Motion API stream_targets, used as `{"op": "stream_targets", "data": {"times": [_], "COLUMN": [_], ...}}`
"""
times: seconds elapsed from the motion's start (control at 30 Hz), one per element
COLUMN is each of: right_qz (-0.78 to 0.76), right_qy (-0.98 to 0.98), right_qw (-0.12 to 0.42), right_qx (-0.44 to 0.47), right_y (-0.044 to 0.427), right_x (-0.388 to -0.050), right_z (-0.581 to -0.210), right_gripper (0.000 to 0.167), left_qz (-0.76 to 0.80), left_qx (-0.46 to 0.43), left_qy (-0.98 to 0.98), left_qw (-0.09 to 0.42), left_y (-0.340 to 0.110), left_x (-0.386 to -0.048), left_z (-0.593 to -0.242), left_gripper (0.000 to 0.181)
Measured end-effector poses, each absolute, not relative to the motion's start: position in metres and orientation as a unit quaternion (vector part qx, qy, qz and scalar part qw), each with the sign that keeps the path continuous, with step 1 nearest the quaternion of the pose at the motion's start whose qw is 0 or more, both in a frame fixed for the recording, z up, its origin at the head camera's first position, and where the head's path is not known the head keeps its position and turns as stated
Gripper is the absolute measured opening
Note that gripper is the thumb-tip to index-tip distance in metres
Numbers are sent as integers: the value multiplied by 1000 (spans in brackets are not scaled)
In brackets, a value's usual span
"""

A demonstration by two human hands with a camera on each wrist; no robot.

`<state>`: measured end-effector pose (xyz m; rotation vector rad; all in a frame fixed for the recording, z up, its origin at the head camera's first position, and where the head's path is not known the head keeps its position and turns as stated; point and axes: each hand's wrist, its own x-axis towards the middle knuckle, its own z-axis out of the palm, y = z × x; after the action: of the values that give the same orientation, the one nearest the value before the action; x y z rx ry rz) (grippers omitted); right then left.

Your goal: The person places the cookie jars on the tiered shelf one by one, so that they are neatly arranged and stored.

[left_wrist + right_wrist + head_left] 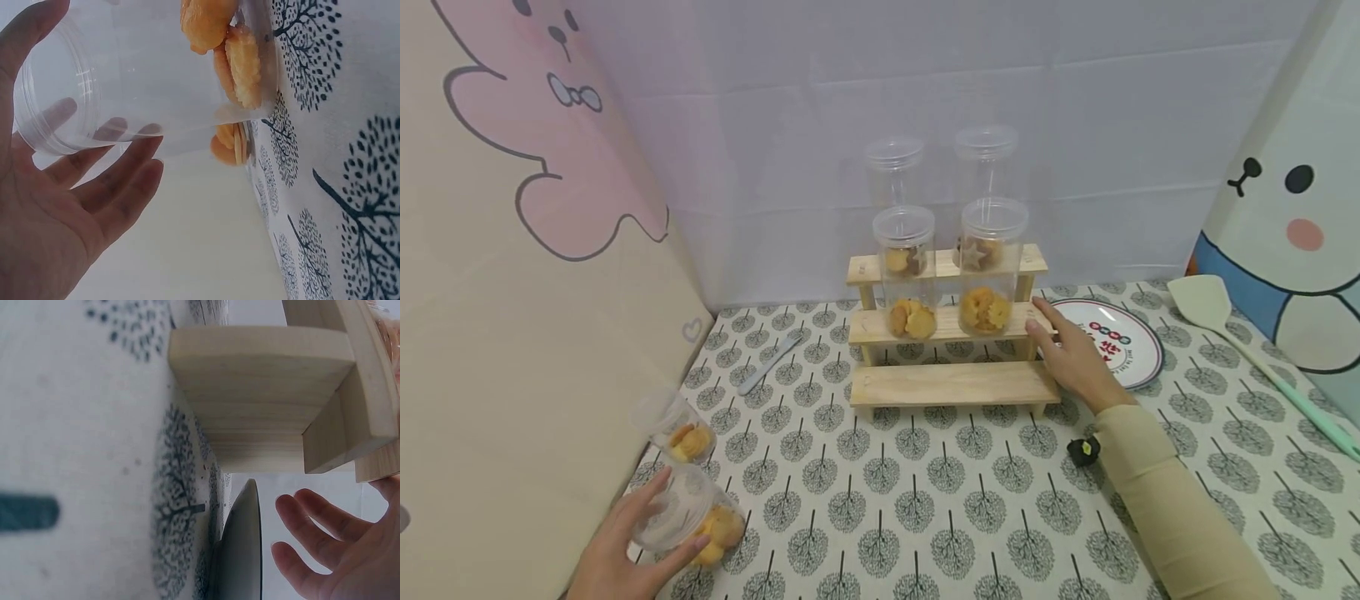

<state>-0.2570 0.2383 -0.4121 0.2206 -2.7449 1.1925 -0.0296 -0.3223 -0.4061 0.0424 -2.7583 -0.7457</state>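
Note:
At the lower left, my left hand [632, 546] has its thumb and fingers round the lid end of a clear jar [156, 75] with yellow cookies at its base. Just behind stands a second jar [681, 433] of cookies. My right hand [1078, 358] touches the right end of a three-step wooden rack [955, 385]; its other fingers stick out loosely below the middle board in the right wrist view. Two lidded jars, a left one [904, 271] and a right one [991, 267], stand on the middle step with yellow cookies. Behind them, two more jars with cookies are partly hidden on the top step.
A white plate [1138, 342] with red and blue print lies right of the rack, behind my right hand. Further right is a cream spatula [1202, 302] with a mint handle. A pale knife-like spreader [767, 365] lies left of the rack. A small black object [1083, 452] sits beside my right sleeve.

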Motion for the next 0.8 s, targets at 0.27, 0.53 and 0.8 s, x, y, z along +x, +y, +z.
{"op": "stream_targets", "data": {"times": [0.27, 0.53, 0.8], "right_qz": [399, 407, 403], "right_qy": [-911, -908, -910], "right_qw": [73, 66, 67], "right_qx": [74, 77, 72], "right_y": [240, 238, 238], "right_x": [-257, -258, -258], "right_z": [-412, -414, -415], "right_gripper": [65, 66, 66], "left_qz": [-281, -278, -286], "left_qx": [-29, -48, -85], "left_qy": [-940, -944, -940], "left_qw": [192, 169, 166], "left_y": [-312, -294, -269], "left_x": [-41, -63, -90], "left_z": [-392, -374, -363], "left_gripper": [102, 100, 97]}}
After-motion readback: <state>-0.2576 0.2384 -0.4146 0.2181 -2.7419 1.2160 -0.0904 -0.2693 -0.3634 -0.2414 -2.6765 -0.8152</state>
